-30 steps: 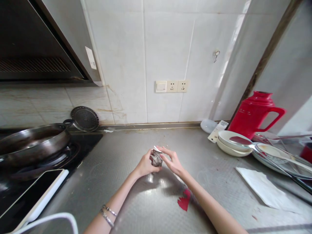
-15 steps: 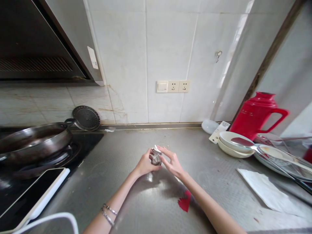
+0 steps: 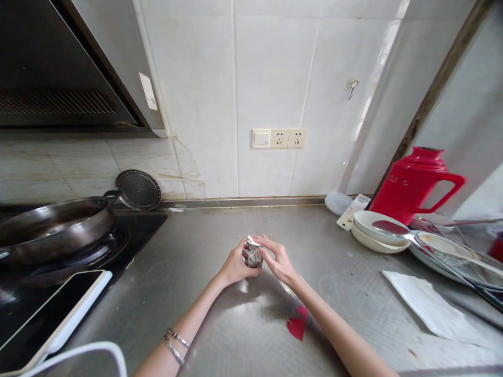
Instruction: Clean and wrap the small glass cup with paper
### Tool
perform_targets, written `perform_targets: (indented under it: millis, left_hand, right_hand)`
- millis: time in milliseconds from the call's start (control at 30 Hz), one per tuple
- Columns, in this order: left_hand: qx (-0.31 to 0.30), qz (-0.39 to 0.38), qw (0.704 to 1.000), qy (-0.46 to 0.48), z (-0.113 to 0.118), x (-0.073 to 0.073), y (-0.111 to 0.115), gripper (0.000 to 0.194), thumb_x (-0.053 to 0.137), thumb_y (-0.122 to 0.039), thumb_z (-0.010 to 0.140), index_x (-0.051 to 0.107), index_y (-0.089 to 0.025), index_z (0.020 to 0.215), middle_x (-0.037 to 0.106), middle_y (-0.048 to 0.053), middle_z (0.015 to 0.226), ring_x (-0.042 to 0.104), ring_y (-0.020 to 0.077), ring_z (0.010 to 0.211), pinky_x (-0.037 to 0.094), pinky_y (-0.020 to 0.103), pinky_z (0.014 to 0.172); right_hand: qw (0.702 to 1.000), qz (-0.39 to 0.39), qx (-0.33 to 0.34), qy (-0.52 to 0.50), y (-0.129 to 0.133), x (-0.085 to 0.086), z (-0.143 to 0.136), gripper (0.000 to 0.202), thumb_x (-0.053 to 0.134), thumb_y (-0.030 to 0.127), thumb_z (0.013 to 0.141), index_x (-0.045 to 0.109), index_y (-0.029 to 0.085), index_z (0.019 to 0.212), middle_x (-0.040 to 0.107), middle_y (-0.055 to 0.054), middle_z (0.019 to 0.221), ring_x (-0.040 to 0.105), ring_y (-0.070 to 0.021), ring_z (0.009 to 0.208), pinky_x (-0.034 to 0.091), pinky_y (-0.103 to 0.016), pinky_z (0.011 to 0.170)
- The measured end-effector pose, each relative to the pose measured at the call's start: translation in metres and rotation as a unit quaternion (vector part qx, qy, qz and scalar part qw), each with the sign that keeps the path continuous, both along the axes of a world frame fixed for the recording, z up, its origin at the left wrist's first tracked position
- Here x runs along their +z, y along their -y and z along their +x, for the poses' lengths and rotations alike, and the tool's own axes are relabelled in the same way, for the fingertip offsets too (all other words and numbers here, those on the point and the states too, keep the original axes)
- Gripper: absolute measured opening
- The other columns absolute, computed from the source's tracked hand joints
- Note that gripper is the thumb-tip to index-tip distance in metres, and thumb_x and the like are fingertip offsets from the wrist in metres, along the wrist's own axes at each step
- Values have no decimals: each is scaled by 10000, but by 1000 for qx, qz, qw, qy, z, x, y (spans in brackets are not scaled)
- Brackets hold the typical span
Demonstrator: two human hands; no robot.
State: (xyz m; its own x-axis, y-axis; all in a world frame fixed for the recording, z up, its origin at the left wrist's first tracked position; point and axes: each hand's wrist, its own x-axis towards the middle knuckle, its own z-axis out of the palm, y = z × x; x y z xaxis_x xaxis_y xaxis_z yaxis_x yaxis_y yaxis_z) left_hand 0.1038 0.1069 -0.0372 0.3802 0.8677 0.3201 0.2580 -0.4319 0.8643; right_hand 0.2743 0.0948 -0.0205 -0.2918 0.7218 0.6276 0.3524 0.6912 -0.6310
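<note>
A small round object (image 3: pixel 253 258), dark with pale lines across its side, is held between the two hands above or on the middle of the metal counter (image 3: pixel 188 251); whether its base is touching the surface cannot be told. It is gripped by the left hand (image 3: pixel 234 267), with the thumb laid along the near, lower side and the fingers curled round the left. Its upper right is met by the fingers of the right hand (image 3: pixel 280 263), which are narrowly spaced beside a white scrap (image 3: pixel 250 239) at the top; whether that scrap is pinched cannot be made out. For good work here, the object is best steadied by the left hand alone, firmly but without squeezing, so that the right fingertips are left free for fine movement. Any pressure at the top should be applied lightly and met by the left thumb from below, since a smooth round side could be prone to slipping. The wrists are best held low, and the red scrap (image 3: pixel 297 323) near the right forearm should not be brushed by the sleeveless arm.
</note>
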Motion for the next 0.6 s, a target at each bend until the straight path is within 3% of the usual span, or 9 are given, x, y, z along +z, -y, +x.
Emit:
perform_targets:
  millis: [100,267,500,600]
  left_hand:
    - [6,-9,1000,6,-1,-1,-1,772,795,-220,548,440,-179,1233,644,48,1060,613,164,824,489,265,715]
    - [-26,31,999,8,0,4,2,647,741,-237,619,475,-181,1206,642,54,1085,616,181,884,489,288,768]
    - [-10,-4,1000,-21,1,1,2,751,807,-249,545,492,-164,1222,646,48,1036,598,158,777,487,262,683]
    - [-11,-24,1000,-7,0,2,0,773,813,-239,541,483,-162,1236,653,52,1037,616,169,803,496,272,712]
  right_hand:
    - [1000,17,-7,-6,0,-1,1,315,446,337,926,646,268,1159,683,-57,1163,623,-244,1106,374,-533,1060]
    - [994,91,31,43,7,0,-4,345,471,292,906,597,256,1225,628,-75,1253,562,-246,1192,340,-524,1089]
    - [1000,-14,-6,2,0,4,2,323,443,351,932,657,270,1160,694,-47,1141,631,-248,1095,387,-542,1048]
    - [1000,2,-9,12,-1,4,4,322,434,343,939,655,281,1164,691,-51,1145,626,-252,1106,388,-554,1043]
